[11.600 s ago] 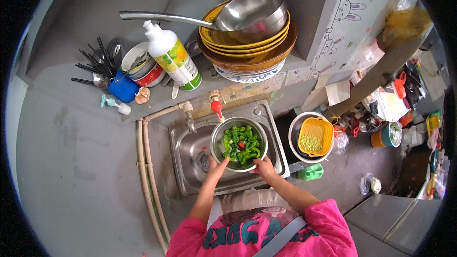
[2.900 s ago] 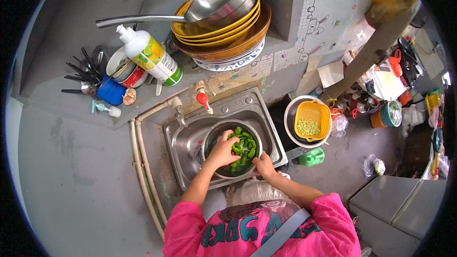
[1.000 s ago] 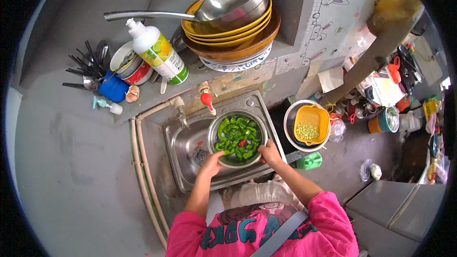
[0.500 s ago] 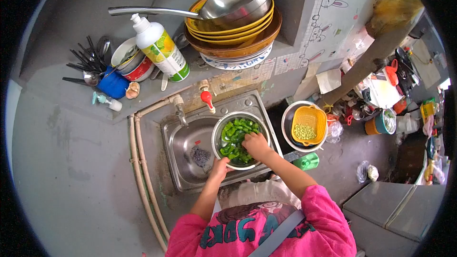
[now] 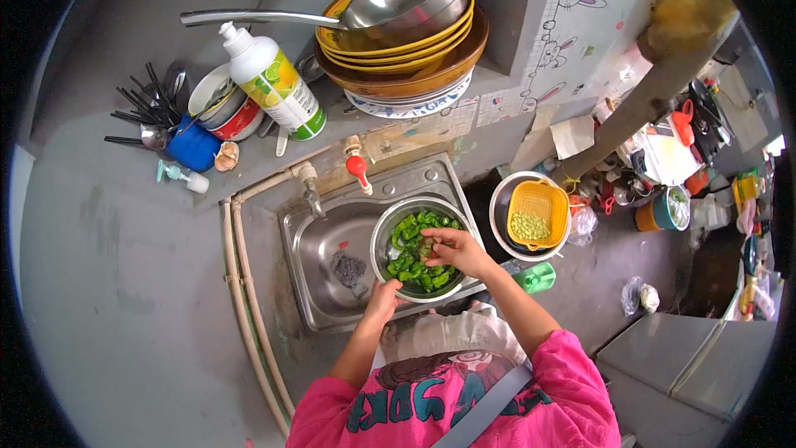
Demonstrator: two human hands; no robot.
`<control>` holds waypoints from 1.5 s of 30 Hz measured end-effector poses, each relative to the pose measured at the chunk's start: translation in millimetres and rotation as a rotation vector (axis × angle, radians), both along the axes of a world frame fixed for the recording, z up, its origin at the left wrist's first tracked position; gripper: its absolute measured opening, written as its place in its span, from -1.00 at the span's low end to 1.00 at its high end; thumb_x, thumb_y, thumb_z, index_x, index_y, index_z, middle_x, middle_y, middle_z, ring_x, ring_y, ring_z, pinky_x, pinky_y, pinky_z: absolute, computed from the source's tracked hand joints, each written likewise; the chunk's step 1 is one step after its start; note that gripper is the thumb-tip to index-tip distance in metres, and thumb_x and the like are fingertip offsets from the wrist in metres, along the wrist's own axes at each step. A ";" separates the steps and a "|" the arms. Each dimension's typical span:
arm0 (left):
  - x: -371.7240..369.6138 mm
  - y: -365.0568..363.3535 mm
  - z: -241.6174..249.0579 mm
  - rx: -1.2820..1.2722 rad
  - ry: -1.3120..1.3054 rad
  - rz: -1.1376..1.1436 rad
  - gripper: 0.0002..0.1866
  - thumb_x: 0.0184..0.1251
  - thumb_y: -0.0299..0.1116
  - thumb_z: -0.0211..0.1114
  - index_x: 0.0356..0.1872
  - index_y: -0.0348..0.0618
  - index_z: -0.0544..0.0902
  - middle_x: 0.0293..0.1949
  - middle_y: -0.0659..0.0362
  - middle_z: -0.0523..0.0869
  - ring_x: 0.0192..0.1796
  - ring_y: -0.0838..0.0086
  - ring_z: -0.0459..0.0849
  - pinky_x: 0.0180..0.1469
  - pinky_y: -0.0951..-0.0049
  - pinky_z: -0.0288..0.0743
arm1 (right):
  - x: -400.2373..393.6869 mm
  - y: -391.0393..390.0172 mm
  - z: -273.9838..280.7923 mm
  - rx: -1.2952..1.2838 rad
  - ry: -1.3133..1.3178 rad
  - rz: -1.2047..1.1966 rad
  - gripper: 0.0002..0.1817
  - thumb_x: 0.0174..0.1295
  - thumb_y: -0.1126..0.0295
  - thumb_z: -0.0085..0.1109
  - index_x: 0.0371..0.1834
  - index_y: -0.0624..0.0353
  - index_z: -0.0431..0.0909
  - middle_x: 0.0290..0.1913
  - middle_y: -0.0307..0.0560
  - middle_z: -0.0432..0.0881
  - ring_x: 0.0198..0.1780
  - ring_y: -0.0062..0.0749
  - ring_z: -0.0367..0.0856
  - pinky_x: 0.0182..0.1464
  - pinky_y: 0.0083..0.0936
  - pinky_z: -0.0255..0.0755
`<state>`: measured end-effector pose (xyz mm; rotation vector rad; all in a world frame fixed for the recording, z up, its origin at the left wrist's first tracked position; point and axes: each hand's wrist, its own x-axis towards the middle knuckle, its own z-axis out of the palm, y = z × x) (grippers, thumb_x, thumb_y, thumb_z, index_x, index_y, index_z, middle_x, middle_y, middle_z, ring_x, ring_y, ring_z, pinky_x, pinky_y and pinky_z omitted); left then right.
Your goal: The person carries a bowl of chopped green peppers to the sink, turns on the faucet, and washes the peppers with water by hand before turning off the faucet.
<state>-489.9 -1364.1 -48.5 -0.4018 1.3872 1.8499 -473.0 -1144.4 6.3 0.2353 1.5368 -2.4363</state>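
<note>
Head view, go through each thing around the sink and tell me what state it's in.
steel bowl: in the sink, holding cut green peppers
left hand: gripping the bowl's near rim
right hand: inside the bowl, on the peppers
yellow basket: holding pale green pieces
soap bottle: upright, capped

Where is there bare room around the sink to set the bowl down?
Free: the sink floor left of the steel bowl, between faucet and drain. Crowded: the ledge above, from utensil cup and soap bottle to stacked bowls. Left hand grips the rim; right hand is among the green peppers.

Left hand [image 5: 383, 297] low, fingers curled; right hand [image 5: 454, 247] forward, palm down.
</note>
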 end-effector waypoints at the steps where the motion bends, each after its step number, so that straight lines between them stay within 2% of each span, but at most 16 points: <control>1: 0.5 0.9 2.2 0.009 -0.005 0.002 -0.49 0.08 -0.57 -0.05 0.16 -0.25 0.28 -0.03 -0.02 0.53 -0.16 0.19 0.66 -0.30 0.19 0.67 | 0.5 0.3 -1.8 0.002 0.012 0.008 -0.63 0.25 0.65 -0.12 0.14 0.31 0.37 -0.07 -0.07 0.49 -0.19 -0.37 0.60 -0.04 -0.52 0.58; 3: -0.6 2.8 3.2 0.024 -0.014 0.000 -0.49 0.08 -0.57 -0.06 0.16 -0.26 0.28 -0.03 -0.03 0.53 -0.16 0.18 0.66 -0.29 0.18 0.67 | -0.6 1.9 -7.9 0.010 0.039 0.026 -0.60 0.21 0.71 -0.17 0.13 0.32 0.38 -0.05 -0.05 0.47 -0.16 -0.33 0.61 -0.02 -0.51 0.58; 6: -0.8 2.0 0.6 0.042 -0.016 -0.008 -0.50 0.07 -0.57 -0.06 0.15 -0.27 0.27 -0.04 -0.03 0.54 -0.18 0.17 0.67 -0.30 0.18 0.68 | -0.2 1.2 -9.7 -0.006 0.040 0.004 -0.59 0.18 0.71 -0.22 0.12 0.30 0.36 -0.15 -0.05 0.50 -0.20 -0.33 0.62 -0.06 -0.49 0.60; 9: -0.4 2.1 1.1 0.061 -0.002 -0.002 -0.50 0.07 -0.58 -0.05 0.14 -0.27 0.28 -0.05 -0.03 0.55 -0.20 0.17 0.67 -0.31 0.18 0.68 | -0.7 1.5 0.9 -0.005 -0.114 -0.010 -0.63 0.23 0.65 -0.29 0.11 0.28 0.30 -0.28 -0.12 0.46 -0.33 -0.42 0.56 -0.09 -0.44 0.60; 12: 0.5 3.3 4.7 0.043 -0.006 0.013 -0.51 0.08 -0.57 -0.05 0.14 -0.27 0.28 -0.05 -0.03 0.55 -0.21 0.18 0.68 -0.32 0.19 0.68 | -2.4 4.1 -3.5 -0.030 -0.108 -0.011 -0.63 0.21 0.64 -0.30 0.09 0.26 0.30 -0.44 -0.16 0.41 -0.46 -0.47 0.49 -0.14 -0.38 0.62; 15: 1.8 2.6 3.2 0.028 -0.014 0.028 -0.51 0.09 -0.56 -0.05 0.14 -0.26 0.28 -0.05 -0.02 0.55 -0.20 0.19 0.68 -0.32 0.20 0.68 | -6.0 3.5 -11.1 -0.068 -0.096 -0.032 -0.61 0.17 0.67 -0.30 0.08 0.24 0.30 -0.44 -0.20 0.36 -0.48 -0.52 0.41 -0.07 -0.30 0.60; 21: 3.0 1.9 -1.3 0.056 0.002 0.035 -0.51 0.10 -0.56 -0.05 0.15 -0.27 0.28 -0.05 -0.01 0.55 -0.20 0.22 0.68 -0.32 0.22 0.68 | -5.9 2.9 -11.0 -0.280 -0.142 -0.038 -0.53 0.08 0.76 -0.31 0.07 0.18 0.32 -0.29 -0.15 0.34 -0.34 -0.50 0.41 0.09 -0.24 0.50; 24: 2.1 3.6 3.3 0.077 -0.001 0.029 -0.52 0.10 -0.56 -0.06 0.13 -0.30 0.30 -0.07 -0.01 0.57 -0.20 0.23 0.68 -0.32 0.24 0.68 | -6.2 3.0 -6.7 -0.459 -0.197 -0.094 -0.50 0.07 0.77 -0.31 0.11 0.22 0.28 -0.21 -0.09 0.35 -0.24 -0.41 0.46 0.12 -0.22 0.48; 30: 1.2 6.3 5.2 0.062 0.010 0.062 -0.53 0.09 -0.55 -0.06 0.12 -0.30 0.32 -0.10 0.00 0.58 -0.21 0.24 0.68 -0.31 0.27 0.68 | -6.8 8.4 1.6 -0.641 -0.209 -0.029 -0.52 0.16 0.73 -0.24 0.21 0.39 0.15 -0.07 0.10 0.39 -0.01 -0.20 0.51 0.18 -0.26 0.42; 36: -0.8 4.7 4.4 0.057 -0.011 0.055 -0.51 0.08 -0.56 -0.05 0.13 -0.27 0.32 -0.08 -0.01 0.57 -0.19 0.23 0.68 -0.29 0.26 0.68 | -9.3 9.8 13.8 -0.749 -0.195 0.021 -0.54 0.23 0.59 -0.26 0.23 0.48 0.11 0.10 0.34 0.36 0.18 0.05 0.40 0.27 -0.19 0.30; 42: -1.5 4.7 4.9 0.072 -0.018 0.062 -0.51 0.07 -0.56 -0.05 0.13 -0.26 0.30 -0.08 -0.01 0.56 -0.18 0.22 0.68 -0.29 0.27 0.68 | -12.8 7.5 19.5 -0.799 -0.182 0.055 -0.51 0.25 0.55 -0.24 0.27 0.49 0.07 0.14 0.39 0.34 0.20 0.08 0.38 0.27 -0.18 0.30; 45: -2.0 3.7 2.2 0.080 -0.025 0.062 -0.51 0.08 -0.56 -0.04 0.14 -0.26 0.30 -0.09 0.01 0.56 -0.20 0.24 0.68 -0.30 0.28 0.68 | -14.0 6.0 19.1 -0.726 -0.145 0.063 -0.54 0.24 0.58 -0.18 0.24 0.41 0.15 0.09 0.27 0.41 0.14 -0.02 0.45 0.21 -0.20 0.38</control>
